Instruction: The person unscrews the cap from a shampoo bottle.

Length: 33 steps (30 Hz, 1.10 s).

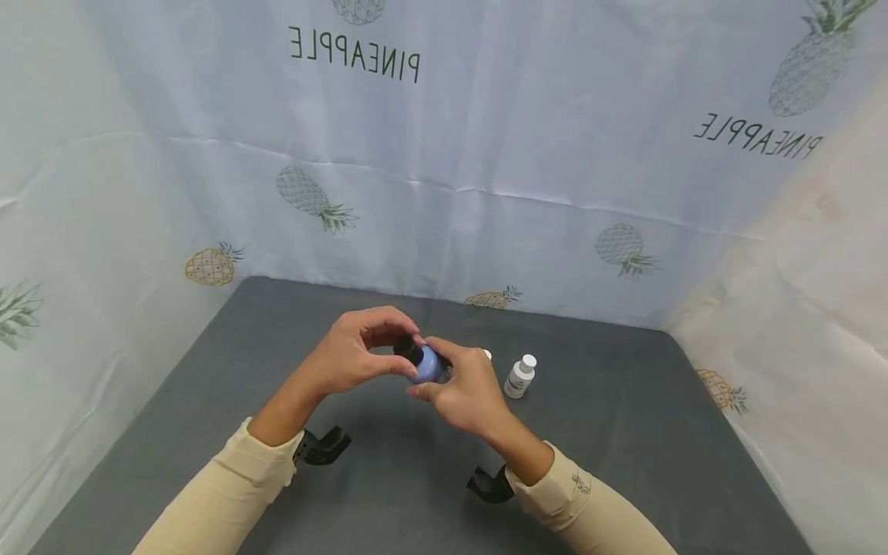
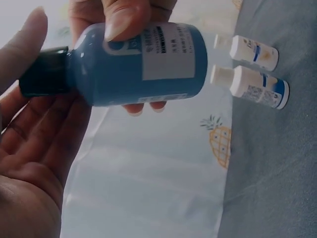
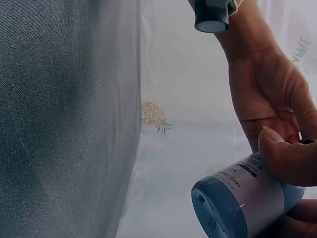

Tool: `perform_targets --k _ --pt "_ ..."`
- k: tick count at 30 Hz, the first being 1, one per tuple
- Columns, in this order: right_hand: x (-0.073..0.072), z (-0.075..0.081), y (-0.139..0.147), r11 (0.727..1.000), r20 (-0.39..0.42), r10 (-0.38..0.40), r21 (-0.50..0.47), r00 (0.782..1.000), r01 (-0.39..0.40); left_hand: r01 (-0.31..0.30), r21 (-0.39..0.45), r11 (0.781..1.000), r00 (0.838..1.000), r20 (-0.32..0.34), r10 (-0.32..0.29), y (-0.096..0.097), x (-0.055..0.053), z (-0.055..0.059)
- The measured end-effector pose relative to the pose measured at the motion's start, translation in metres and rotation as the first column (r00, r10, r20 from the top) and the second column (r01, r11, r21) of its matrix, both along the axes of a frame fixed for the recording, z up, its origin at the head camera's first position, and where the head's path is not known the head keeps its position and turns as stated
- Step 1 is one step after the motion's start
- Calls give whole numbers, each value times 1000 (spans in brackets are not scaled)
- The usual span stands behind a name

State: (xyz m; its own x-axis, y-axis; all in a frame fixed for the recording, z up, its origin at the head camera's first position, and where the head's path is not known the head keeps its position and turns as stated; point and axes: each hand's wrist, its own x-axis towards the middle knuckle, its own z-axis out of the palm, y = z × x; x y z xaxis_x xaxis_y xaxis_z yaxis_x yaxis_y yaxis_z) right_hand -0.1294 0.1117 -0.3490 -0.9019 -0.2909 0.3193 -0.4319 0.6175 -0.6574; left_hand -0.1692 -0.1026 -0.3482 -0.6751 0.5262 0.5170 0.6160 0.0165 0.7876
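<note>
Nearest, cream sleeves [image 1: 229,489] are pushed back in soft folds, which likely frees the wrists; stiff black mounts [image 1: 322,447] jut from under both cuffs. Beyond them, above the middle of the grey table [image 1: 388,501], two hands meet on one blue bottle [image 1: 428,367]. The right hand [image 1: 472,393] grips its body between thumb and fingers, seemingly to steady it. The left hand [image 1: 350,351] curls its thumb and fingers round the black cap [image 2: 44,72], which that steadying grip appears to leave free for it. The bottle is lifted off the table, cap up and tilted left. It looks like smooth plastic, round-shouldered, with a pale printed label [image 2: 168,62]; the cap is a glossy cylinder.

Farther and to the right, a small white bottle [image 1: 519,378] stands upright, apart from the hands. A second white bottle [image 2: 255,52] stands near it, mostly hidden behind the right hand in the head view.

The table has a matte, cloth-like surface. Farthest, a thin, creased white curtain [image 1: 486,100] printed with pineapples hangs behind it.
</note>
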Motion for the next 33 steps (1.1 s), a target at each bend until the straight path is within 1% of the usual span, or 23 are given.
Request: perform_targets --k 4,8,11,14,18,20,25,29,33 --pt "0 1 1 1000 -7 7 -4 1000 -7 63 33 997 998 -28 -62 0 -1 -2" --pt "0 1 -1 1000 -15 1 -4 1000 -1 129 65 990 992 -14 -128 -3 0 -2" --pt "0 0 0 1000 -5 -3 -3 1000 3 155 74 985 988 -6 -155 -5 0 -2" --pt "0 -1 0 1000 8 -6 -4 1000 6 154 79 985 988 -22 -153 -7 1 -3" --pt "0 -1 0 1000 24 -9 -7 1000 9 130 55 990 991 -34 -128 -10 2 -2" --pt "1 -1 0 1000 23 -7 -2 1000 7 116 37 993 993 -30 -115 -10 3 -1" --pt "1 -2 1 1000 8 -10 19 1000 10 83 8 997 995 -48 -82 -9 3 1" --pt "1 -3 1 1000 3 -13 22 1000 13 60 5 998 996 -73 -60 -7 1 -1" --pt "2 -3 1 1000 3 -17 24 1000 17 61 11 998 993 -100 -60 -4 0 -4"
